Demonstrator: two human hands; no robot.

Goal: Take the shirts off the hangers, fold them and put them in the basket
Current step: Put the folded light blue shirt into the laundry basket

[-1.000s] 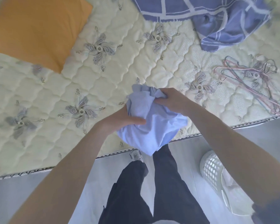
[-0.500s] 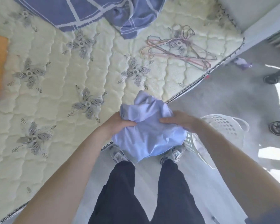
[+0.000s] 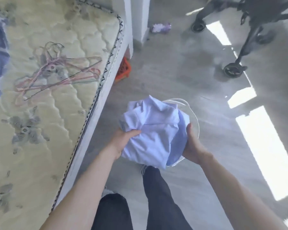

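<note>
The shirt [image 3: 155, 130] is directly over the basket [image 3: 195, 120], whose rim shows at its two o'clock. The left hand [image 3: 123, 141] grips the shirt at eight o'clock, and the right hand [image 3: 192, 145] holds it at four. The mattress [image 3: 40, 138] lies at nine o'clock, with hangers [image 3: 56, 72] piled on it at ten (near its edge). A crate [image 3: 124, 68] pokes out from beneath that edge at eleven, and a wheeled frame [image 3: 239, 39] stands well apart at one.

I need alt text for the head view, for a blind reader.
The left hand and right hand hold a bundled light blue shirt over a white plastic basket. Thin wire hangers lie on the cream quilted mattress.
</note>
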